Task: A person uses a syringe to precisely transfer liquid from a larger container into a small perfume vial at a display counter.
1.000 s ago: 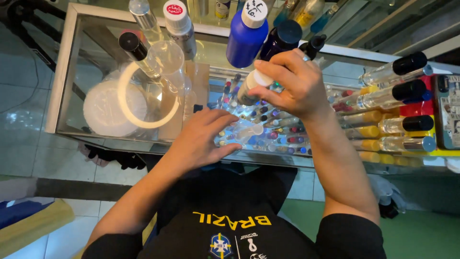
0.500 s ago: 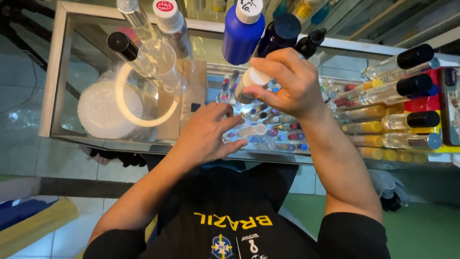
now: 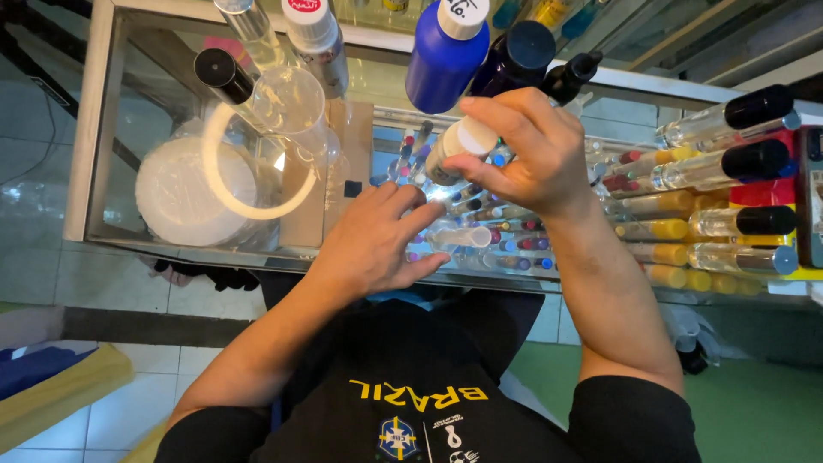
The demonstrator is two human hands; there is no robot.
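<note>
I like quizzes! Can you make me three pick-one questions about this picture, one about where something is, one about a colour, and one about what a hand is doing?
1. Where is the big blue bottle?
A. at the far edge of the glass counter
B. on the floor
C. in the left hand

2. What colour is its cap?
A. black
B. white
C. red

3. What is the right hand doing?
A. lying flat and empty
B. holding a small white-capped bottle
C. hanging below the counter

Answers: 1 A, it stands beyond both hands. 2 B, the top is white. 3 B, fingers wrap the small bottle; the left hand rests below it.
</note>
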